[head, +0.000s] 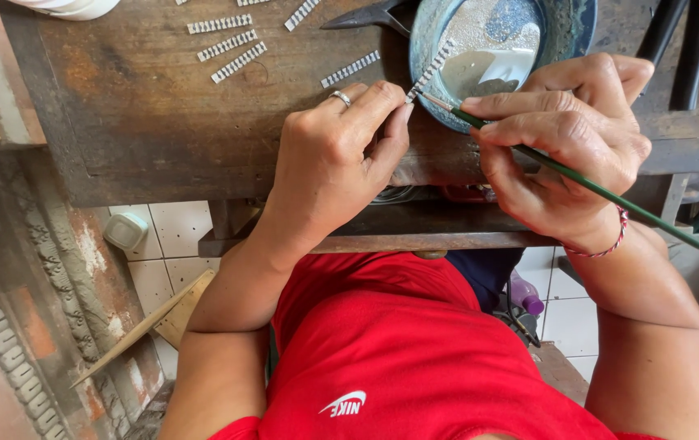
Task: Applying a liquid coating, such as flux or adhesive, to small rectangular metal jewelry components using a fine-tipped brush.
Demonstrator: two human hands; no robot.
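My left hand (335,155), with a ring on one finger, pinches a narrow silver patterned strip (431,70) that points up toward a blue bowl (423,33). My right hand (565,138) grips a thin green brush (577,175), its tip touching the strip's lower end just above my left fingertips. The bowl holds grey-white paste and a white scrap. Both hands rest over the front edge of a worn wooden workbench (137,122).
Several more silver strips (227,45) lie on the bench to the left. A dark metal tool (366,16) sits by the bowl. Below are white floor tiles (171,244), a wooden stick (141,326), a carved frame (7,342) and a purple bottle (524,295).
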